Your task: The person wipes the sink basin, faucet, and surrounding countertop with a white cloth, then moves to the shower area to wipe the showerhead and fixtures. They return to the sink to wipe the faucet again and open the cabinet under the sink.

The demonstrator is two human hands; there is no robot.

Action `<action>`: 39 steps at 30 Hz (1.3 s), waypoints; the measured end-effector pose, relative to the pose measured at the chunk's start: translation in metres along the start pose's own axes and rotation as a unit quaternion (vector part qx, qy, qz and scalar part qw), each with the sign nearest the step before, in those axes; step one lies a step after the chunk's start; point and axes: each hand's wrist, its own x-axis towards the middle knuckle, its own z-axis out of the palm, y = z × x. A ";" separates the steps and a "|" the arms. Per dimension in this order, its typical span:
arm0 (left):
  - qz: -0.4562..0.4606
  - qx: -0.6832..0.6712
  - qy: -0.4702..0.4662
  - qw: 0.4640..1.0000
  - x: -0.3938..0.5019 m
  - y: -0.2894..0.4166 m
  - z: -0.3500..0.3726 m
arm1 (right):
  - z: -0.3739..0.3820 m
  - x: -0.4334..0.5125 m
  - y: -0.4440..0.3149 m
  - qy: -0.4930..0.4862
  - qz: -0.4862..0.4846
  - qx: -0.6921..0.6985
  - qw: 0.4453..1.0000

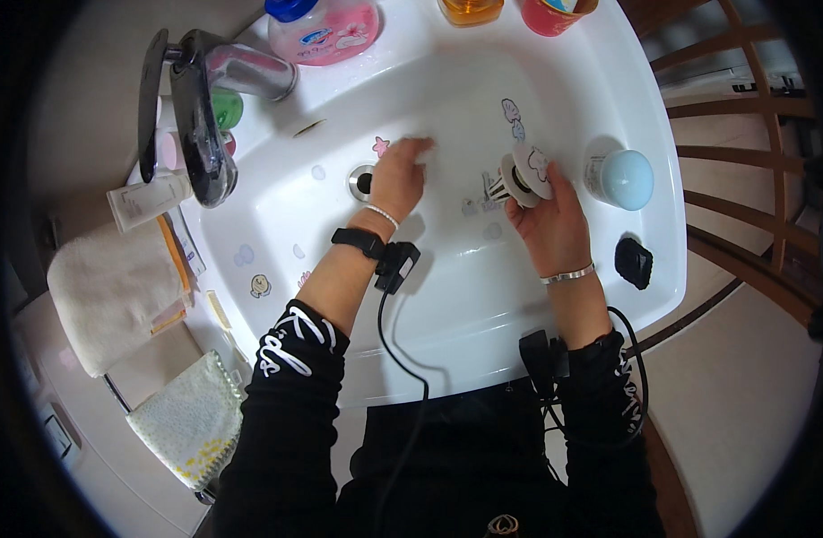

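My right hand [558, 225] grips a white pop-up drain stopper [532, 171] by its edge, above the right side of the white washbasin [445, 282]. A cartoon figure decorates the stopper's round cap, and its slotted strainer end points left. My left hand [398, 171] hovers near the metal-rimmed drain hole [359, 183], partly covering it from my view. Its fingers are slightly blurred and a little apart, with nothing visible in them. Sea-animal stickers, such as a pink starfish [381, 146] and a yellow fish [260, 286], dot the basin.
A chrome faucet [200, 121] reaches in from the left. Along the back rim stand a pink soap bottle [327, 33] and a red cup [556, 17]. A blue-lidded jar [626, 180] and a black sponge-like item [633, 263] sit on the right rim. Towels [115, 296] hang left.
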 end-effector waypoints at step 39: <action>-0.137 0.052 -0.173 0.974 -0.156 -0.051 -0.109 | 0.058 0.116 0.152 -0.198 0.094 -0.458 0.861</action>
